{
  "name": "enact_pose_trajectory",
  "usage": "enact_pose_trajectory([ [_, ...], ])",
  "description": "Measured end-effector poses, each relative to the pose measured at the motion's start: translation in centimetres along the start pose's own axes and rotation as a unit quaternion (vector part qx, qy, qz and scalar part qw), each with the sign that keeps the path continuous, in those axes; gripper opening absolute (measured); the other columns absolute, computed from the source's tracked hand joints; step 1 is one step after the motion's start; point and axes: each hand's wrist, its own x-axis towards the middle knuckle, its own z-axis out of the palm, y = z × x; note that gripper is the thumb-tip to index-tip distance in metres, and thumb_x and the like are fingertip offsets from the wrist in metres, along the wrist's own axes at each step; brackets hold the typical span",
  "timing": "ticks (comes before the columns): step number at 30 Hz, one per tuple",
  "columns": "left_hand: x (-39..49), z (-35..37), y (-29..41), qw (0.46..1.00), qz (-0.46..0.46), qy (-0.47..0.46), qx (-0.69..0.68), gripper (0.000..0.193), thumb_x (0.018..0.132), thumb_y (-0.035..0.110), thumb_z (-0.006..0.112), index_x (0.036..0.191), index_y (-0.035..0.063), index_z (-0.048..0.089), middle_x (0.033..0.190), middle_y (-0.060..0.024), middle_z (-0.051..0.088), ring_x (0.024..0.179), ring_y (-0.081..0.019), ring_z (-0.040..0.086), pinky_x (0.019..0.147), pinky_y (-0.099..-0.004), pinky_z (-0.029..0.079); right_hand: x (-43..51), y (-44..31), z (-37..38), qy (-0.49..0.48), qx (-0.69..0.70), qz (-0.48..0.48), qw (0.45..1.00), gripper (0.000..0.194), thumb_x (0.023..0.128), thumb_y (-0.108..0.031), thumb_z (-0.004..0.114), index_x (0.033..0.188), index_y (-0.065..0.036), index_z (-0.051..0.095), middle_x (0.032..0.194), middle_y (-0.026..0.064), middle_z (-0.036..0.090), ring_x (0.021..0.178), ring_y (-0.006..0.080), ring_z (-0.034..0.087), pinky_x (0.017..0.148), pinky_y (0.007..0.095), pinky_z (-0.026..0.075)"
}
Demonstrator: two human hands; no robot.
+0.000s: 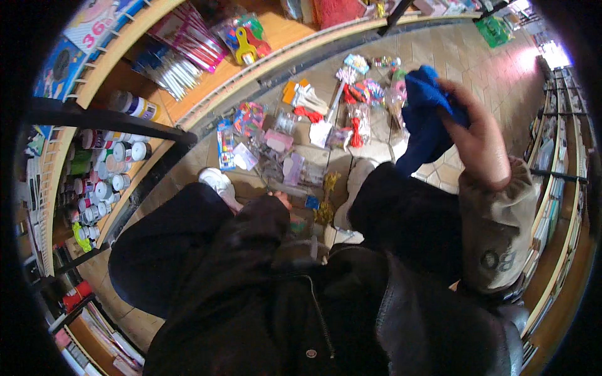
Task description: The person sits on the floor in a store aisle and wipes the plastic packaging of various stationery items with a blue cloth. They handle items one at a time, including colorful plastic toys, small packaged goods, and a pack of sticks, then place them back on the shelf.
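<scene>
My right hand [484, 136] is raised over my right knee, its fingers closed on a bunched blue cloth [425, 117] whose end hangs down by the knee. Low between my knees, my left hand [282, 199] shows only in part past the dark sleeve; whether it holds anything is hidden. Just beyond it lie clear plastic packets, among them one with a lilac card [292, 168]. To its right are a small blue piece [312, 202] and gold tinsel-like material [325, 211]. Farther out, red cord bundles [356, 132] and a packet of wooden sticks [308, 98] rest on the tiles.
Shelving on the left holds several paint jars [104, 190], a pack of paintbrushes [178, 75] and a bag of coloured tools [247, 44]. A black shelf post [113, 120] juts in there. Book racks [548, 197] stand close on the right. A green packet [494, 32] lies far off.
</scene>
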Motion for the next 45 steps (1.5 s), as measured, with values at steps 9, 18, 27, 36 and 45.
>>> enact_pose_trajectory([
  [9, 1.4, -16.9, 2.0, 0.741, 0.08, 0.291, -0.6, 0.048, 0.082, 0.006, 0.073, 0.125, 0.0092, 0.054, 0.108, -0.0023, 0.064, 0.099, -0.014, 0.061, 0.088, -0.033, 0.049, 1.0, 0.2, 1.1, 0.041, 0.024, -0.004, 0.999, 0.041, 0.088, 0.006, 0.058, 0.128, -0.003, 0.054, 0.112, 0.0092, 0.061, 0.106, 0.0165, 0.057, 0.093, 0.0292, 0.046],
  [18, -2.3, -24.5, 5.6, 0.336, 0.238, 0.296, -0.862, 0.053, 0.081, -0.009, 0.065, 0.129, 0.0086, 0.05, 0.121, -0.0063, 0.061, 0.112, -0.0218, 0.06, 0.098, -0.0386, 0.047, 2.0, -0.3, 3.5, 0.088, -0.013, -0.135, 0.987, 0.051, 0.082, 0.01, 0.058, 0.131, -0.007, 0.052, 0.115, 0.009, 0.058, 0.109, 0.0198, 0.055, 0.096, 0.031, 0.043],
  [27, -4.2, -25.3, 9.8, 0.344, 0.301, 0.246, -0.855, 0.056, 0.088, -0.004, 0.058, 0.14, 0.0101, 0.041, 0.134, -0.0097, 0.052, 0.123, -0.0246, 0.053, 0.103, -0.0398, 0.044, 3.6, -1.8, 10.7, -0.078, -0.294, -0.367, 0.879, 0.047, 0.069, -0.019, 0.072, 0.115, -0.015, 0.062, 0.138, 0.0046, 0.05, 0.137, 0.0306, 0.037, 0.11, 0.055, 0.028],
  [36, -5.0, -26.1, 7.3, 0.347, 0.253, 0.255, -0.866, 0.045, 0.087, -0.007, 0.054, 0.13, 0.0022, 0.046, 0.116, -0.0106, 0.061, 0.106, -0.0233, 0.062, 0.095, -0.0372, 0.049, 4.8, -0.9, 11.0, -0.062, -0.204, -0.349, 0.913, 0.051, 0.063, -0.003, 0.073, 0.113, -0.009, 0.065, 0.13, 0.01, 0.057, 0.128, 0.0366, 0.045, 0.106, 0.0475, 0.038],
  [45, -5.4, -26.5, 6.3, 0.355, 0.272, 0.334, -0.83, 0.063, 0.079, -0.01, 0.055, 0.139, 0.0037, 0.04, 0.127, -0.0096, 0.055, 0.12, -0.0233, 0.054, 0.104, -0.0379, 0.041, 4.3, -0.9, 8.0, -0.018, -0.236, -0.271, 0.933, 0.05, 0.058, 0.009, 0.069, 0.106, -0.005, 0.065, 0.114, 0.0167, 0.056, 0.103, 0.0361, 0.056, 0.088, 0.0422, 0.047],
])
